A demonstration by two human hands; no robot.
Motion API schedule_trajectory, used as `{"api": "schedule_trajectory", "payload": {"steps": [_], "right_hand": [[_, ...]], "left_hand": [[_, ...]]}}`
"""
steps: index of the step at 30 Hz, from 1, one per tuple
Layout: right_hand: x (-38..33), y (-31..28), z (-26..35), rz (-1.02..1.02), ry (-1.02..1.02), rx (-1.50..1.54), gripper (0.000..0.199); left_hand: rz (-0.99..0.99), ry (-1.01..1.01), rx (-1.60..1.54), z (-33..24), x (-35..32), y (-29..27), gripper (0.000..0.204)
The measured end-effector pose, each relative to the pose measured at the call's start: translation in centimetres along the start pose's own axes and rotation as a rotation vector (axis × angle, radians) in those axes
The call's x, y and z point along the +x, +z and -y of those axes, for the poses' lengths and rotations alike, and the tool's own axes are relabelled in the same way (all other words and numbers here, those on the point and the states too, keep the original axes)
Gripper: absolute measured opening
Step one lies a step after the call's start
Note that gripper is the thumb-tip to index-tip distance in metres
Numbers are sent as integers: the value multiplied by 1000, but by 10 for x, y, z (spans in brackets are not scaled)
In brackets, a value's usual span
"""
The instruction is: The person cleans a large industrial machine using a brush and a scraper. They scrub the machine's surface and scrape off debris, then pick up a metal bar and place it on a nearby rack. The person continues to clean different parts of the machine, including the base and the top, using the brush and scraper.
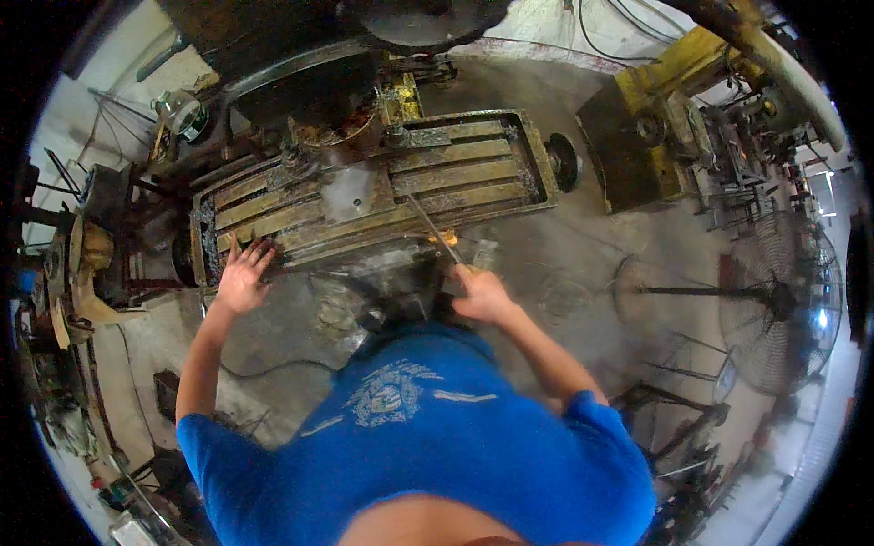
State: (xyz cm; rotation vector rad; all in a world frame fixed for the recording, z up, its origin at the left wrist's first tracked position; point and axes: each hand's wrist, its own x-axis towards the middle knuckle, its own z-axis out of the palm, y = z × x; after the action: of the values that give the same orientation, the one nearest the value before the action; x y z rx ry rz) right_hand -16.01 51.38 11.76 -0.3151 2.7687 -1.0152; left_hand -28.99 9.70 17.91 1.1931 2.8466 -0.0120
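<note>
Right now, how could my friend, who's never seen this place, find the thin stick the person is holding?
Find the long slotted metal table above the picture's middle. Just below its near edge is the person's right hand. From that fist a thin grey rod slants up and left across the edge, much narrower than the table's wide bars.

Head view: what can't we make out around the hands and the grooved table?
Head view:
- Rod's near end: hidden inside the right hand.
- Rod's far tip: too small to tell whether it touches the grooved table.
- Left hand's palm: faces away, hidden by the back of the hand.
- Legs: mostly hidden by the blue shirt.
- Dark round part: cut off by the top edge.
</note>
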Motion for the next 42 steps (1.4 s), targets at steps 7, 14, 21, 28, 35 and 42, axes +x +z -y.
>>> {"api": "schedule_trajectory", "payload": {"steps": [7,14,21,28,35,42], "right_hand": [[14,-10,5,138,7,-43,40],[13,-9,23,119,-32,-143,40],[7,0,10,58,-6,214,35],[7,14,-12,288,413,1853,13],[7,8,-18,380,456,1923,9],[-16,0,-30,222,484,1946,9]], "left_hand": [[-89,-283,-787,-119,40,21,31],[114,-792,-1625,-231,143,77,42],[-16,-805,-1265,-243,159,89,47],[-81,-673,-851,-253,164,64,42],[23,-687,-589,-252,163,81,40],[50,-585,-592,-278,185,81,37]]}}
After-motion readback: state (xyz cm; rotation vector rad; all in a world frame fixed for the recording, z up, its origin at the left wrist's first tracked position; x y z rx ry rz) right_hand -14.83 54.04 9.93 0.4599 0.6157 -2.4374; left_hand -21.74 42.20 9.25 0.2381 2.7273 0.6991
